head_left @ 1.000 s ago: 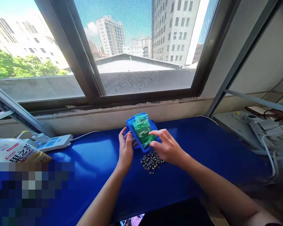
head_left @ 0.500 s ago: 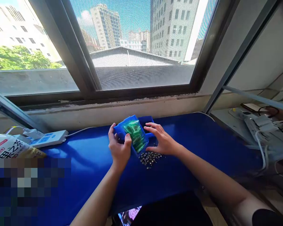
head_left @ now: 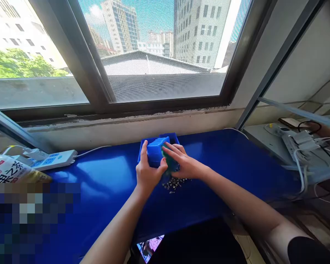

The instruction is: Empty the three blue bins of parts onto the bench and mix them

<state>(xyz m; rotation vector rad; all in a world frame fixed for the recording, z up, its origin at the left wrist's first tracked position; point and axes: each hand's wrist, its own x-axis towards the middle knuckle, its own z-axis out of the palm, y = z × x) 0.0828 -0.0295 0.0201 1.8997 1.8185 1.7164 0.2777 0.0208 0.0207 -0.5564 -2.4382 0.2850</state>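
My left hand (head_left: 151, 167) grips a small blue plastic bin (head_left: 156, 151), which is tipped over with its opening toward the right. A green packet (head_left: 169, 161), blurred and partly covered, shows at the bin's mouth. My right hand (head_left: 185, 161) is against the packet and the bin's edge, its fingers stretched out and apart. Beneath both hands, a loose pile of small metal screws (head_left: 172, 184) lies on the blue tabletop (head_left: 107, 194). Another blue bin (head_left: 173, 138) stands just behind, mostly hidden by the tipped one.
A white power strip (head_left: 55, 160) and a snack bag (head_left: 7, 170) lie at the left. The window sill (head_left: 121, 126) borders the back of the table. Metal frame posts (head_left: 261, 90) rise at the sides. More plugs and cables (head_left: 298, 141) sit on a surface at the right.
My left hand has rolled the bin over to the right, so its outside now faces me and the packet is largely out of sight. My right hand has come against the bin's mouth.
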